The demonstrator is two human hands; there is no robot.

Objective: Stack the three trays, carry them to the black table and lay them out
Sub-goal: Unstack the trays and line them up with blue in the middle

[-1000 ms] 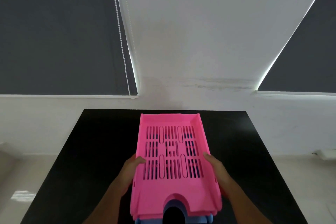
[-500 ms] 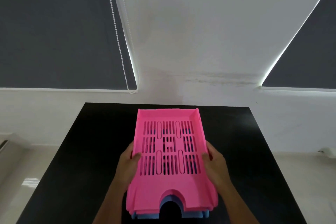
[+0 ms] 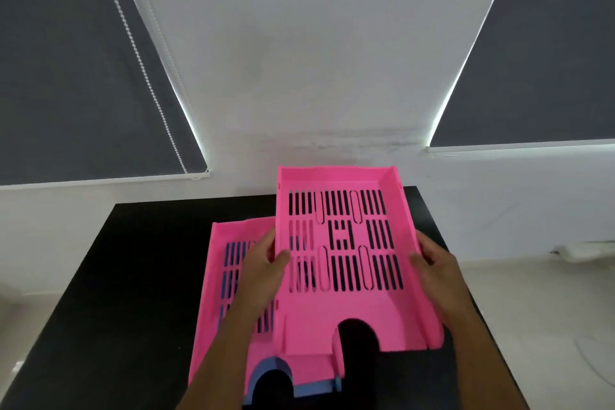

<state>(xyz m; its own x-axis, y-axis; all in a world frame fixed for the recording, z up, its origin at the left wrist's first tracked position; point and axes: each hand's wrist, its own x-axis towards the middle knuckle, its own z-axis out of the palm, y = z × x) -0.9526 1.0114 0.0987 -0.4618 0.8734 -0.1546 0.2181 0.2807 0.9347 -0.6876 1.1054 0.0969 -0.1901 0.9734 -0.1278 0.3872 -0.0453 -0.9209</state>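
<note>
I hold the top pink tray (image 3: 349, 309) with both hands, lifted and shifted to the right of the stack, over the black table (image 3: 133, 276). My left hand (image 3: 263, 263) grips its left wall and my right hand (image 3: 436, 263) grips its right wall. A second pink tray (image 3: 229, 263) lies on the table at the left, partly covered by the lifted one. Under it a blue tray (image 3: 312, 388) shows only at its front edge.
The table stands against a white wall (image 3: 316, 60) between two dark roller blinds (image 3: 66, 76). A bead chain (image 3: 143, 70) hangs by the left blind. Pale floor (image 3: 539, 309) lies to the right of the table.
The stack came down onto the table. My hands have lifted the top pink tray off it and moved it right, uncovering the second pink tray.
</note>
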